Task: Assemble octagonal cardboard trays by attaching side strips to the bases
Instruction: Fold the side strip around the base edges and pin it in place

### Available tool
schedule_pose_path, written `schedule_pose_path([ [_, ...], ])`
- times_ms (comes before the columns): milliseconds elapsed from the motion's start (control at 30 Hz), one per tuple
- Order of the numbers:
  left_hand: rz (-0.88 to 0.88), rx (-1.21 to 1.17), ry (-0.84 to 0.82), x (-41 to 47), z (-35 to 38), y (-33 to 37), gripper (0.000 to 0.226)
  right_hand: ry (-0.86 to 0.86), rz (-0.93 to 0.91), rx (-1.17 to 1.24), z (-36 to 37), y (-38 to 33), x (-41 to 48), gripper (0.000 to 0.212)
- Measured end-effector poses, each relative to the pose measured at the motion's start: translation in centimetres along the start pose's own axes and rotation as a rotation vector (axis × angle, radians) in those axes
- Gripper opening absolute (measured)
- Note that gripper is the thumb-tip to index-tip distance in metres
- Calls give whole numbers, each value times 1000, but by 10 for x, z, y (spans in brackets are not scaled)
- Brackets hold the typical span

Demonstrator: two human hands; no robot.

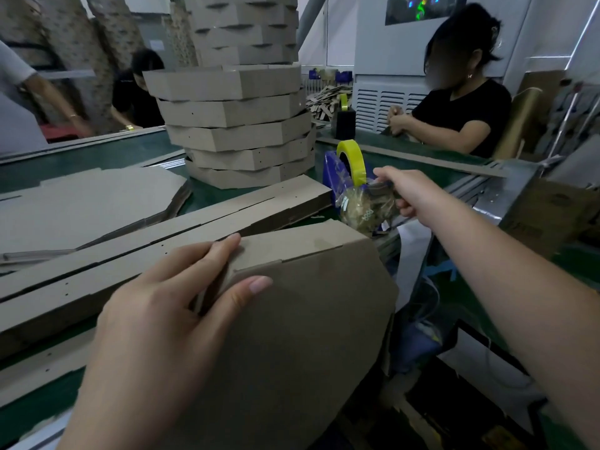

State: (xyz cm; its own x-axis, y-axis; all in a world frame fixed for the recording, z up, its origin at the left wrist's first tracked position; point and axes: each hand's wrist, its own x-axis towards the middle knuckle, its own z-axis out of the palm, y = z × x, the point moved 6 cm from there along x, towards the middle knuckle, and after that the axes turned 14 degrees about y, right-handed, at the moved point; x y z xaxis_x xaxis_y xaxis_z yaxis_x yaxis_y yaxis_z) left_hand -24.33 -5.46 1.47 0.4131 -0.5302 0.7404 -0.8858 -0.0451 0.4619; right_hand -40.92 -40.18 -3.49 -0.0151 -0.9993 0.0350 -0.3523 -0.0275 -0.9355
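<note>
- One left hand point(156, 306) clasped in its grip a corner of one grey-brown octagonal cardboard tray point(308, 319), at the green counter's point(97, 157) near edge.
- One right hand point(406, 193) reached one blue tape dispenser point(334, 177); what its curled grip held could not be told.

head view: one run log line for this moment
left hand grips tray at corner | right hand at tape dispenser, grip unclear | finished trays stacked behind

Left hand point(156, 306) grips brown octagonal cardboard tray point(308, 319) at upper-left rim. Left of grip: long brown cardboard side strips point(130, 254). Behind: stack of brown cardboard trays point(240, 134). Behind-right: blue plastic tape dispenser point(337, 180), right hand point(406, 193) holding it.
</note>
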Motion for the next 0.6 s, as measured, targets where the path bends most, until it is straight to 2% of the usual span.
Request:
schedule_pose_path([
  [133,11,1,-14,3,-4,-2,57,29,10,47,1,-2,4,16],
  [300,31,18,-3,5,1,0,57,63,131,319,5,4,4,20],
  [433,37,27,-13,7,5,0,59,73,187,464,9,8,0,8],
  [600,18,35,-19,8,6,-1,62,76,122,611,7,9,-11,6],
])
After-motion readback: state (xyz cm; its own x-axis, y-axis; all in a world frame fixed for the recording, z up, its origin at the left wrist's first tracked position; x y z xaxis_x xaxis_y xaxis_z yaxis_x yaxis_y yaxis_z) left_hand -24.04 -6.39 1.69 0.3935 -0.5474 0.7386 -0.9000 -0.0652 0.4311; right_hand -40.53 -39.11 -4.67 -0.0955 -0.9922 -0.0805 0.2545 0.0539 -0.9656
